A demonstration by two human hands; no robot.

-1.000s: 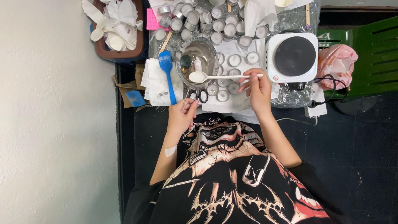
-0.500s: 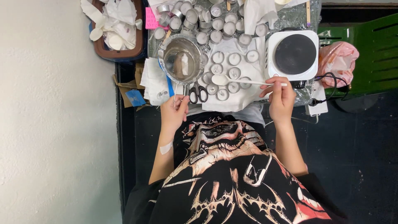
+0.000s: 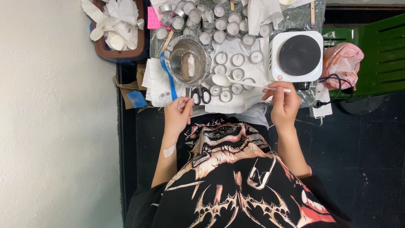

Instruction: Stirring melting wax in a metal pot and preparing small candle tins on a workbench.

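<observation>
My right hand grips the handle of a white plastic spoon. The spoon's bowl hovers over several small metal cups filled with white wax, just right of a glass bowl. That glass bowl holds a small white lump. At the table's near edge, my left hand pinches a thin pale stick that points up towards the bowl. Black-handled scissors lie between my two hands.
A white hot plate with a black disc stands to the right, beside a pink plastic bag and a green chair. A brown tray of crumpled tissue sits at the far left. A blue strip lies left of the bowl.
The spoon has moved right, from the glass bowl's rim to above the cups. My left hand has come up to the table edge with the thin stick.
</observation>
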